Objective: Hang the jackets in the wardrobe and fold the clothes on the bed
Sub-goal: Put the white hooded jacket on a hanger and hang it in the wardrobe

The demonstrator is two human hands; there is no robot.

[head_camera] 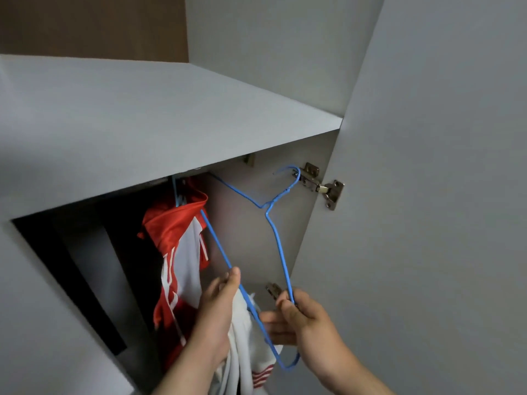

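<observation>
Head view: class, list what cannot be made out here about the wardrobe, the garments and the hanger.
- Rail: head view, hidden behind the shelf.
- White garment: head view, cut off by the bottom edge, partly behind the left hand gripping the blue hanger.
- Wardrobe interior: head view, too dark.
- Red jacket hanger: head view, mostly hidden by its collar.

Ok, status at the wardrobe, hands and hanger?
Hands: left hand pinches blue wire hanger plus white red-striped garment; right hand grips hanger's other arm. Garment bunched at hanger's low end. Already hung alongside: red-and-white jacket; nothing seen blocking.
</observation>
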